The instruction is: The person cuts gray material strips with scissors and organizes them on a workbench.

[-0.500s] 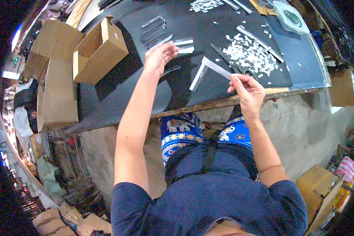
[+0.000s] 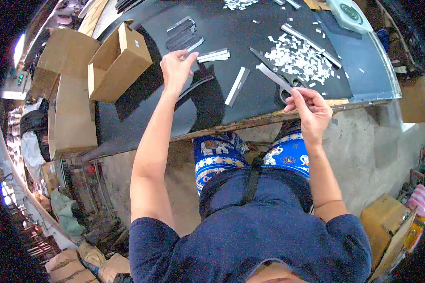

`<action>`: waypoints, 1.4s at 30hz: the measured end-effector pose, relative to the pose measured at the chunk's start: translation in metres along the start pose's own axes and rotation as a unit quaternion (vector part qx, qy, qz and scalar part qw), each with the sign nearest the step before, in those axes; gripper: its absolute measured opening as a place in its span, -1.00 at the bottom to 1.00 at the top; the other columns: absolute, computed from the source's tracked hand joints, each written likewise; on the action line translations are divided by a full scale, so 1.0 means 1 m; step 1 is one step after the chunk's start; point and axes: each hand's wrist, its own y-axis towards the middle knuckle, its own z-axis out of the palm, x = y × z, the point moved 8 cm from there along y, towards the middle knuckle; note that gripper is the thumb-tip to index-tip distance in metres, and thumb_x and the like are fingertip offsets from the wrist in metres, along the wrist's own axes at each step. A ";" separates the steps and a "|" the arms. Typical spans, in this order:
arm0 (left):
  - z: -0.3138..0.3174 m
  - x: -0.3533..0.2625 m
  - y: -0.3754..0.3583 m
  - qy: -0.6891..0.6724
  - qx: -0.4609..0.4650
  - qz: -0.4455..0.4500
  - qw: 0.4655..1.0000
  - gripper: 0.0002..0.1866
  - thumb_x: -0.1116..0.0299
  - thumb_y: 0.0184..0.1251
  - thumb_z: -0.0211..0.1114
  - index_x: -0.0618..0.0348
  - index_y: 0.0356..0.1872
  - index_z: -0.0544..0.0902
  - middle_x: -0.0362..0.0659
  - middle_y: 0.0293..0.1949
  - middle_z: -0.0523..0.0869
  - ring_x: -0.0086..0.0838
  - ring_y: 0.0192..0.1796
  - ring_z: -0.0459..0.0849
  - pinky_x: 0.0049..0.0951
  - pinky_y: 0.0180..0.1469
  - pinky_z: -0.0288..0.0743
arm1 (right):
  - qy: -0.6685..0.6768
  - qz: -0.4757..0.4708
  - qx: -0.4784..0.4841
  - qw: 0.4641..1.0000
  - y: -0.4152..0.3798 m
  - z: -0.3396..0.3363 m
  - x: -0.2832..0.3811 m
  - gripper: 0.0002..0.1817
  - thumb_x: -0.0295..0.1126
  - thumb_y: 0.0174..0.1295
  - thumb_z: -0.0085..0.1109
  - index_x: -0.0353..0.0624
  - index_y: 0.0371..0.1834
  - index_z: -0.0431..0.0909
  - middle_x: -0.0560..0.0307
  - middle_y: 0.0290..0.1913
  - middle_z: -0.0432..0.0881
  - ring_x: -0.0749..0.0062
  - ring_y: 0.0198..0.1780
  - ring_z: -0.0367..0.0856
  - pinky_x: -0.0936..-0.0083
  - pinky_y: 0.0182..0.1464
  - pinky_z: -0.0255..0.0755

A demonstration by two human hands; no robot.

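Observation:
My right hand [image 2: 311, 108] pinches one end of a white strip [image 2: 274, 78], which points up and left over black-handled scissors [image 2: 284, 85]. The scissors lie beside a heap of small white cut pieces [image 2: 302, 59]. My left hand [image 2: 176, 70] is just below a pile of dark strips [image 2: 180, 37], its thumb and forefinger apart near a pale-edged strip [image 2: 195, 45]. To its right is a small stack of white-and-dark strips [image 2: 213, 55]. A single white-and-grey strip [image 2: 237, 86] lies on the table between my hands.
An open cardboard box [image 2: 120, 66] stands at the left of the black table [image 2: 141, 120], beside another large carton [image 2: 73, 108]. A long strip [image 2: 311, 45] lies across the cut pieces. A clear container with a green coil [image 2: 348, 15] sits at the far right.
My left hand has drawn left, away from the white-and-dark stack. My right hand has shifted slightly right and down, carrying its white strip away from the single strip and over the scissors.

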 end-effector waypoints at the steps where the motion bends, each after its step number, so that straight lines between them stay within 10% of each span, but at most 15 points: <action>1: -0.003 -0.007 -0.002 0.001 -0.009 0.049 0.999 -0.60 0.22 0.16 0.43 0.41 -0.16 0.69 -0.14 -0.49 0.74 -0.60 -0.62 0.61 -0.58 -0.55 0.48 | -0.008 -0.004 0.005 1.000 0.000 0.000 0.001 -0.90 -0.56 0.26 0.21 -0.35 -0.20 0.61 0.02 -0.39 0.70 0.45 -0.47 0.68 0.63 -0.40 0.56; 5: 0.025 -0.047 -0.026 -0.099 0.174 0.096 0.975 -0.72 0.32 0.09 0.44 0.30 -0.23 0.74 -0.05 -0.45 0.74 -0.47 -0.47 0.73 -0.47 -0.34 0.59 | -0.006 0.021 -0.004 1.000 -0.005 0.004 -0.003 -0.91 -0.57 0.26 0.20 -0.36 -0.21 0.60 0.01 -0.36 0.71 0.42 -0.39 0.71 0.61 -0.32 0.58; 8: 0.055 -0.079 -0.042 -0.112 0.274 0.285 0.912 -0.57 0.31 0.05 0.47 0.19 -0.02 0.65 -0.07 -0.06 0.65 -0.39 -0.06 0.66 -0.41 -0.13 0.56 | -0.015 -0.007 0.033 0.999 -0.007 0.012 0.002 -0.91 -0.59 0.26 0.19 -0.36 -0.20 0.59 0.00 -0.31 0.71 0.38 -0.32 0.73 0.59 -0.24 0.59; 12: 0.078 -0.108 -0.047 -0.030 0.265 0.484 0.833 -0.54 0.32 0.00 0.48 0.19 -0.04 0.58 -0.10 -0.04 0.61 -0.37 0.01 0.60 -0.36 -0.12 0.55 | -0.028 -0.007 0.024 0.999 -0.010 0.012 0.006 -0.91 -0.60 0.26 0.18 -0.36 -0.20 0.58 -0.01 -0.28 0.71 0.38 -0.31 0.72 0.59 -0.21 0.58; 15: 0.097 -0.105 -0.038 -0.055 0.383 0.369 0.845 -0.49 0.32 -0.11 0.54 0.17 -0.11 0.49 -0.14 -0.15 0.60 -0.34 -0.06 0.58 -0.30 -0.03 0.51 | -0.022 -0.010 0.007 1.000 -0.012 0.005 0.012 -0.91 -0.60 0.26 0.18 -0.36 -0.20 0.58 -0.01 -0.28 0.71 0.40 -0.31 0.72 0.60 -0.23 0.58; 23: 0.115 -0.103 -0.032 -0.011 0.418 0.389 0.821 -0.49 0.32 -0.18 0.57 0.15 -0.13 0.56 -0.14 -0.21 0.63 -0.33 -0.15 0.60 -0.35 -0.12 0.52 | -0.080 -0.027 -0.033 0.996 -0.007 -0.009 0.013 -0.94 -0.57 0.26 0.20 -0.32 -0.24 0.61 0.10 -0.34 0.71 0.54 -0.37 0.67 0.66 -0.31 0.52; 28: 0.123 -0.094 -0.030 0.020 0.466 0.333 0.819 -0.63 0.31 -0.17 0.56 0.16 -0.29 0.64 -0.13 -0.32 0.65 -0.33 -0.27 0.64 -0.35 -0.19 0.52 | -0.347 -0.176 -0.031 0.921 -0.002 0.017 0.031 -0.96 -0.52 0.13 0.32 -0.18 -0.36 0.66 0.21 -0.54 0.62 0.63 -0.60 0.46 0.65 -0.48 0.34; 34: 0.077 -0.091 -0.042 -0.039 0.352 0.343 0.870 -0.73 0.28 -0.13 0.55 0.18 -0.47 0.66 -0.19 -0.47 0.66 -0.45 -0.35 0.63 -0.42 -0.29 0.50 | -0.484 -0.231 0.032 0.843 0.008 0.045 0.014 -0.78 -0.31 0.03 0.41 -0.09 -0.28 0.64 0.12 -0.54 0.58 0.21 -0.52 0.59 0.37 -0.46 0.43; 42: 0.027 -0.015 -0.087 -0.398 0.156 -0.006 0.904 -0.85 0.58 0.10 0.43 0.24 -0.32 0.64 -0.22 -0.35 0.72 -0.62 -0.29 0.65 -0.63 -0.19 0.52 | -0.288 -0.145 0.166 0.932 0.004 0.098 -0.009 -0.59 -0.37 -0.06 0.47 -0.17 -0.09 0.63 0.00 -0.12 0.66 0.20 -0.09 0.63 0.41 -0.03 0.48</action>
